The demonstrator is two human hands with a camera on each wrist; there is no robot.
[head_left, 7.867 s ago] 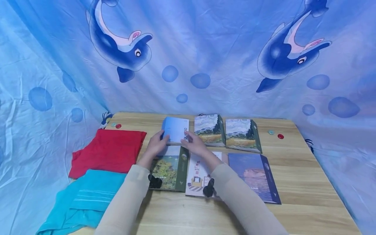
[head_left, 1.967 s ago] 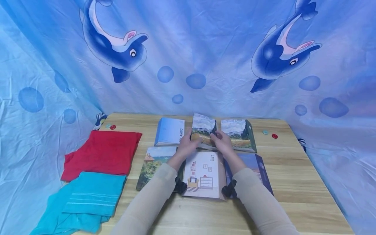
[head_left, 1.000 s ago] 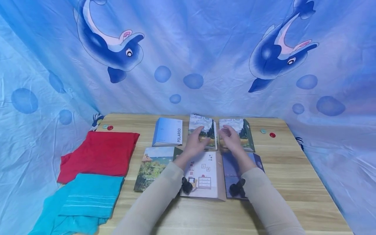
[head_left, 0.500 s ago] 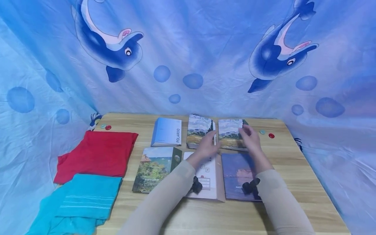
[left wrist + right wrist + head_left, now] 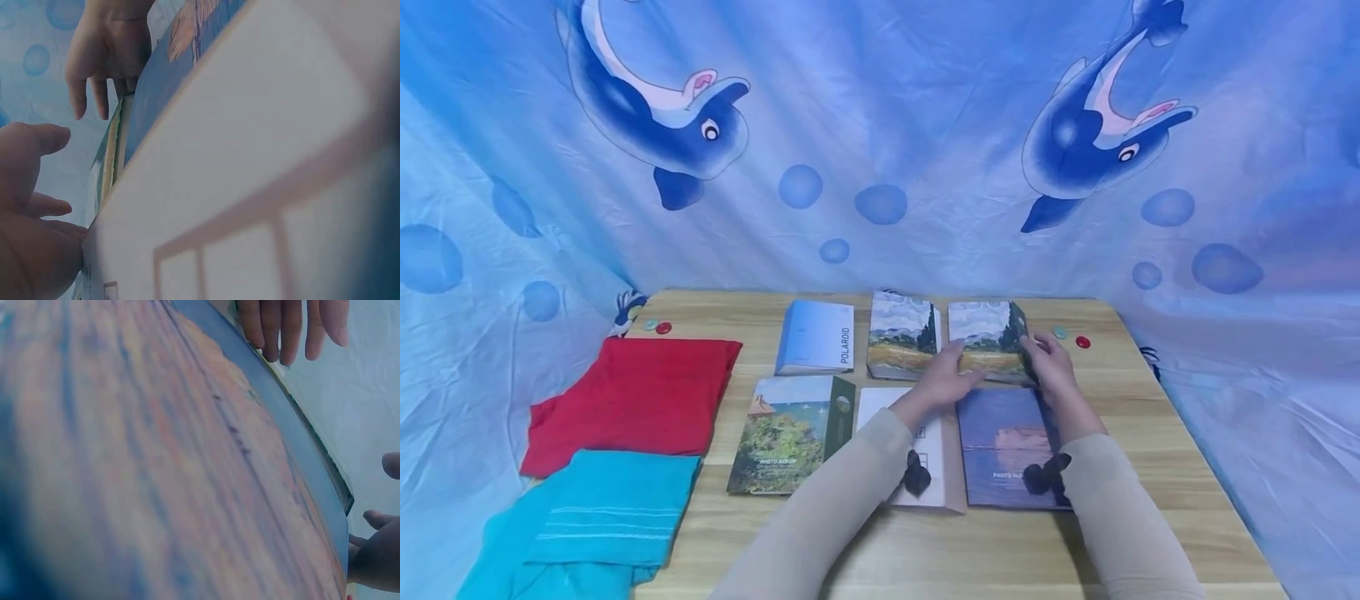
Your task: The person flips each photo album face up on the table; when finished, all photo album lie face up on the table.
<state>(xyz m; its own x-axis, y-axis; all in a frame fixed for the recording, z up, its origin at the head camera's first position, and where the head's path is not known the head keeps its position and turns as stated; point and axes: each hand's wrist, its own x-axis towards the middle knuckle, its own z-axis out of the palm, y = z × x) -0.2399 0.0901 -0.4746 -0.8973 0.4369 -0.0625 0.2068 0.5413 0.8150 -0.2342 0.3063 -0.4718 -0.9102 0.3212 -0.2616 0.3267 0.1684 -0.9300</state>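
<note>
A photo album with a cypress landscape cover (image 5: 988, 333) lies at the right of the back row. My left hand (image 5: 946, 379) is at its near left edge, fingers extended and thumb over the lower cover. My right hand (image 5: 1054, 362) is at its right edge, by the dark green spine, with loosely bent fingers. The left wrist view shows my left hand (image 5: 34, 212) with its fingers apart, and my right hand (image 5: 112, 56) with its fingers pointing down beside the album. A matching landscape album (image 5: 901, 337) lies just left of it.
A blue Polaroid album (image 5: 817, 335) lies at the back left. In front are a garden-cover album (image 5: 786, 437), a white album (image 5: 872, 402) partly under my left forearm, and a purple seascape album (image 5: 1000, 425). Red cloth (image 5: 632, 400) and turquoise cloth (image 5: 602, 508) lie left. Small discs (image 5: 1082, 342) sit at the table's back corners.
Both hands have moved right, from the Polaroid album to the middle landscape album, then to the right one. Over the last half second my left hand has come to its left edge.
</note>
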